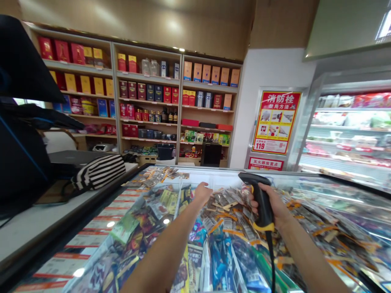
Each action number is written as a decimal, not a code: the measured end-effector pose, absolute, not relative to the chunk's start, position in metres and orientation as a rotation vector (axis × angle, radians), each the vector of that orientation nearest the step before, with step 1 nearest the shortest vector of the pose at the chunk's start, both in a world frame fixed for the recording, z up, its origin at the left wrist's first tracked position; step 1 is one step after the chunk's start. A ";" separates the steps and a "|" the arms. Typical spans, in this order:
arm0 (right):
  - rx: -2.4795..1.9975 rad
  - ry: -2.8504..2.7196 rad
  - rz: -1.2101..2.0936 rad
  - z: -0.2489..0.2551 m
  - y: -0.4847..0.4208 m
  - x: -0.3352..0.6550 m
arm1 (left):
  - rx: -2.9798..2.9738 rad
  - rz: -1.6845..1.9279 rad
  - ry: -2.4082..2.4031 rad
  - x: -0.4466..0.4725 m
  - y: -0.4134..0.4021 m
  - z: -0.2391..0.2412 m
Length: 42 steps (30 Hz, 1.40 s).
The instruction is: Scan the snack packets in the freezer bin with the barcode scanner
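My right hand (pixel 273 205) is wrapped round the handle of a black and yellow barcode scanner (pixel 259 199), held upright over a chest freezer (pixel 214 173) full of packaged frozen goods; its cable hangs down toward me. My left hand (pixel 203 192) reaches forward over the freezer, its fingers curled down onto the clear packets (pixel 226 203) in the middle; what the fingers hold, if anything, is hidden.
A striped bag (pixel 99 171) lies on the grey counter (pixel 33 221) at left, beside dark checkout equipment (pixel 21 134). Wooden shelves of boxed goods and bottles (pixel 146 101) line the back wall. A red fire-hydrant notice (pixel 275 122) and an open refrigerated display (pixel 348 130) stand at right.
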State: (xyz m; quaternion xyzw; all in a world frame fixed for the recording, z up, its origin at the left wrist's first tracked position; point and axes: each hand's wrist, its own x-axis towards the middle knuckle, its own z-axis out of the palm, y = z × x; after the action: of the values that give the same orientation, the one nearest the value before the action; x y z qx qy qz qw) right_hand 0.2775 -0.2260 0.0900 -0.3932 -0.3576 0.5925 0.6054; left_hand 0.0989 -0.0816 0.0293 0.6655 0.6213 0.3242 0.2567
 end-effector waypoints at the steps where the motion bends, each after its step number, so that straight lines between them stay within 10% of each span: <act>1: -0.906 -0.837 1.386 0.088 -0.223 0.272 | 1.809 0.866 1.752 0.079 -0.076 0.028; 13: -0.962 -0.874 1.567 0.065 -0.178 0.200 | 1.896 0.679 2.446 -0.127 -0.030 0.012; 28: -0.916 -0.905 1.641 0.062 -0.178 0.180 | 2.095 0.344 2.337 -0.111 -0.074 0.001; 42: -0.946 -0.973 1.690 0.069 -0.223 0.162 | 1.552 0.730 2.192 -0.126 -0.100 0.008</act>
State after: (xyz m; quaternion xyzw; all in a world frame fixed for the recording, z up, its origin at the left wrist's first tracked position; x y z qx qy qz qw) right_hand 0.1623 -0.2225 0.0688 -0.3857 -0.3968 0.6890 0.4681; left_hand -0.1257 -0.1000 0.0083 0.5488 0.7748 0.2582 0.1781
